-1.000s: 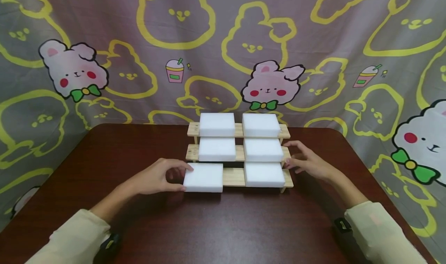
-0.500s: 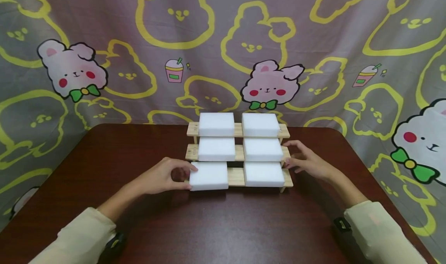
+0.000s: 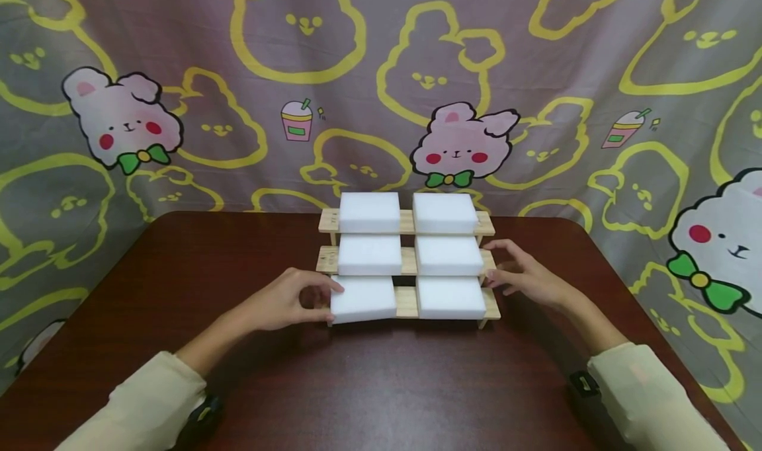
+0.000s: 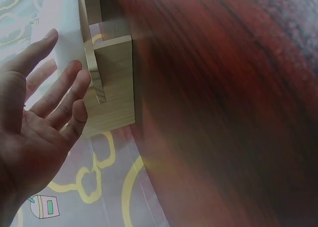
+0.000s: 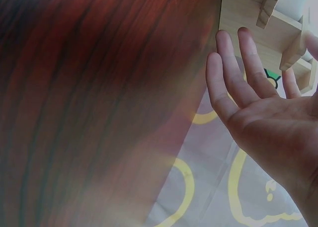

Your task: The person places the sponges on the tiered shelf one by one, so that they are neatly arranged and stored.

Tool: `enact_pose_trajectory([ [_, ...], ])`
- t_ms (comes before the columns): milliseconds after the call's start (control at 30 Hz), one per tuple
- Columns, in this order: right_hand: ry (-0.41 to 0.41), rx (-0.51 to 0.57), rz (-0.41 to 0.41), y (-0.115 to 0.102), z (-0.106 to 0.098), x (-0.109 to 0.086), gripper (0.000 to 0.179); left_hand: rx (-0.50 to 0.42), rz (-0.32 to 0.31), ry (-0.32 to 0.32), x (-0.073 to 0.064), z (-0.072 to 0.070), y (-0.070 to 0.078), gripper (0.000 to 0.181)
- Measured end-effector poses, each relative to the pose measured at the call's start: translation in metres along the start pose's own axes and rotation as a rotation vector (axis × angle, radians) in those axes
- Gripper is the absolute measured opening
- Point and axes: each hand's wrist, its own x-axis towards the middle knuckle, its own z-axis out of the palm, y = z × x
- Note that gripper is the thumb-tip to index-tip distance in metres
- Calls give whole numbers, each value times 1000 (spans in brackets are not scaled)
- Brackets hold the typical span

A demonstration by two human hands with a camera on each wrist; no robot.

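Observation:
My left hand (image 3: 290,299) holds a white foam-like block (image 3: 363,299) by its left end, thumb near the front corner and index finger on top. The block lies slightly askew on the lowest step of a three-tier wooden rack (image 3: 407,301). In the left wrist view the hand's (image 4: 42,103) other fingers are spread off the block. My right hand (image 3: 530,276) is at the rack's right side, thumb and index finger spanning the end of the middle step. From the right wrist, the hand's (image 5: 263,103) remaining fingers look loosely extended.
Two white blocks sit on each upper step, such as this back-left block (image 3: 369,211). Another block (image 3: 450,297) is at the right of the lowest step. The rack stands on a dark reddish table (image 3: 381,385), before a patterned curtain (image 3: 333,94).
My left hand has moved right and slightly back with the block, from overhanging the step's front-left to lying further in and a little turned. The right hand has stayed at the rack's end.

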Motion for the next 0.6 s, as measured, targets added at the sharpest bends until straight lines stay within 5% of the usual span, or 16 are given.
enact_pose_trajectory([
  [600,-2,-5,4,-1,0,0,58,35,76,19,5,4,-1,33],
])
